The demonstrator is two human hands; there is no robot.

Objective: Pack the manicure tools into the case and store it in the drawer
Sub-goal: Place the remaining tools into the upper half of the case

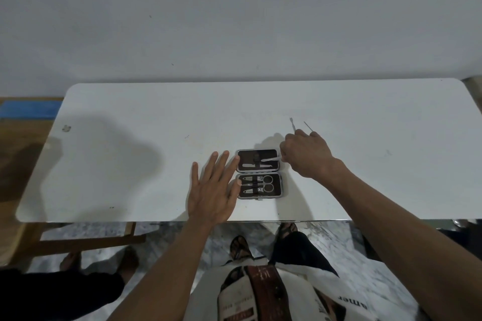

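**Slotting a tool into the far half of the case**

Left hand flat, fingers straight, tips touching the left edge of the open case to steady it. Right hand curled, pinching a thin metal tool whose tip angles into the far half, beside a file already strapped there. Near half by the left fingertips holds scissors and what look like clippers; too small to be sure.

To do it well: keep the case pinned, slide the tool flat under the centre strap, stop once it sits level.

Two more tools loose on the table, just beyond the right knuckles; next in line. Nothing blocking them. Drawer not in view. Second person's feet by the floor, left of the left arm, well clear.
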